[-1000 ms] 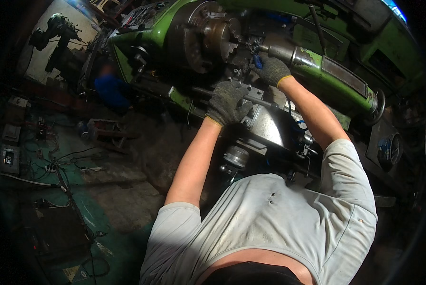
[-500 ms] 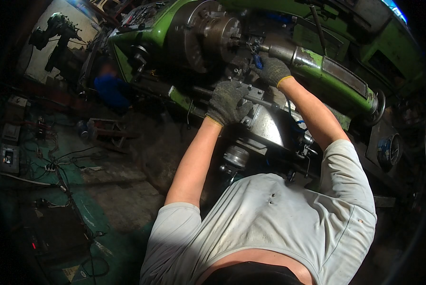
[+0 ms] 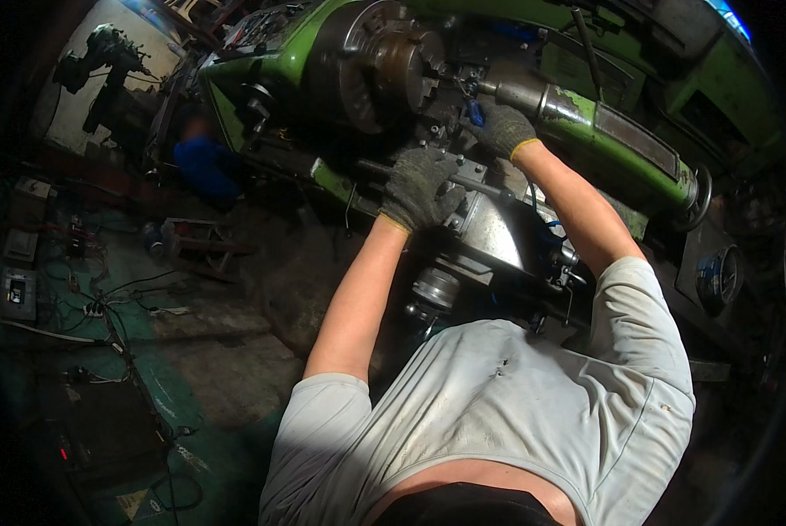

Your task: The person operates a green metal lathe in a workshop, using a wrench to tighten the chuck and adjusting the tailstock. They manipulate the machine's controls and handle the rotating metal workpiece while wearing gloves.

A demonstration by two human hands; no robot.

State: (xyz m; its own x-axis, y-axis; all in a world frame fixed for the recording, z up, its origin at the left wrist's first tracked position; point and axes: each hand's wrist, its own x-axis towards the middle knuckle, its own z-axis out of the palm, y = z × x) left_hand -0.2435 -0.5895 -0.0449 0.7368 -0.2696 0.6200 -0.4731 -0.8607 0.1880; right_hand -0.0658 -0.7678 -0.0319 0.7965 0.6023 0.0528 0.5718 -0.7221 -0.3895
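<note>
A grey-gloved left hand, mine, lies closed over a metal bar that shows on both sides of it, beside the lathe's tool post. My right hand, also gloved, is farther forward and to the right, in front of the tailstock quill. Its curled fingers are at a blue handle on a small metal fitting; the fingertips are partly hidden. Left of that handle is the big round chuck, with a thin part between it and the quill.
The green tailstock ends in a handwheel at the right. A bare metal slide and a round dial sit close to my body. At the left, a person in blue is low by the machine; cables cross the floor.
The chuck's jaws and bright patches sit differently, so it has turned. Both hands have stayed almost in place.
</note>
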